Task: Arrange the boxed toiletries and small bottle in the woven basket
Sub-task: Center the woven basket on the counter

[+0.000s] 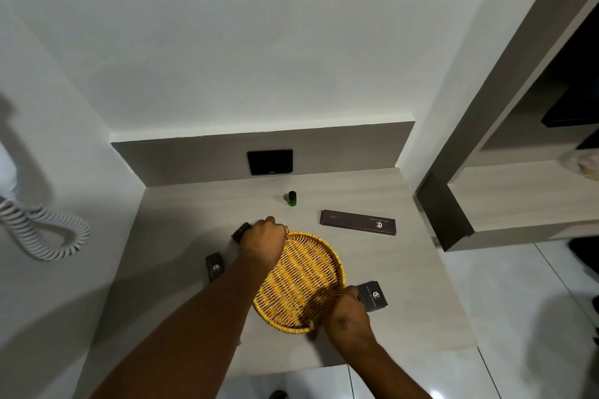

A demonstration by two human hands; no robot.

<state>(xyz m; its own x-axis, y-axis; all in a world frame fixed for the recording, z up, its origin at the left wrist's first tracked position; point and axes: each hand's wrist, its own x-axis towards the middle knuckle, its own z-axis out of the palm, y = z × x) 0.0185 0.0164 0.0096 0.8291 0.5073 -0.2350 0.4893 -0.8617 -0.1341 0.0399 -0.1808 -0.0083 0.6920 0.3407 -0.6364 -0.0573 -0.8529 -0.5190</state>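
Note:
A round yellow woven basket (301, 275) lies on the pale wood counter (372, 256) with nothing in it. My left hand (262, 236) is closed on its far left rim, right beside a small dark box (241, 232). At the opposite side, my right hand (348, 314) grips the near right rim, its fingers next to another dark box (374, 296). A third small dark box (214, 266) lies left of my left forearm. A long dark box (358, 222) rests behind the basket to the right. The small green bottle (292, 198) with a black cap stands upright near the back.
A black wall panel (270, 161) sits on the backsplash behind the bottle. A white coiled cord (42, 230) hangs on the left wall. A shelf unit (518, 191) stands to the right, beyond the counter's edge. White floor tiles show below right.

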